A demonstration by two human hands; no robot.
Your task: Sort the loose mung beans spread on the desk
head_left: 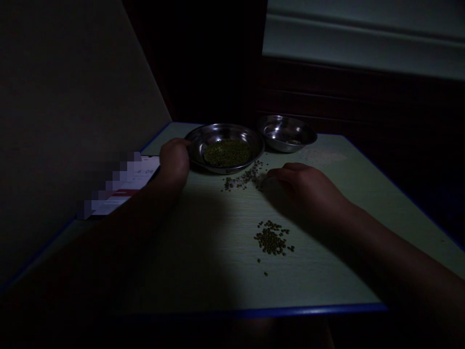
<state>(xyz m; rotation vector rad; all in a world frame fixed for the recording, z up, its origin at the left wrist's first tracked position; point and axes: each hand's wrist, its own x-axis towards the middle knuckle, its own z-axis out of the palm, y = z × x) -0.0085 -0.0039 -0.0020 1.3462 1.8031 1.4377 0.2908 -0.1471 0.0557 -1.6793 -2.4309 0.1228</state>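
Observation:
A steel bowl holds a heap of small green beans. My left hand is closed at the bowl's left rim. Just in front of the bowl lies a scattered mix of green beans and whitish grains. At the right end of this mix, my right hand rests low over the table with thumb and fingers drawn together; whatever is between them is hidden. A separate small pile of green beans lies nearer to me.
Behind on the right stands a second steel bowl with a little something at its bottom. Pale grains spread beside it. A lit phone or tablet is at the left. The light table has a blue edge; the room is dark.

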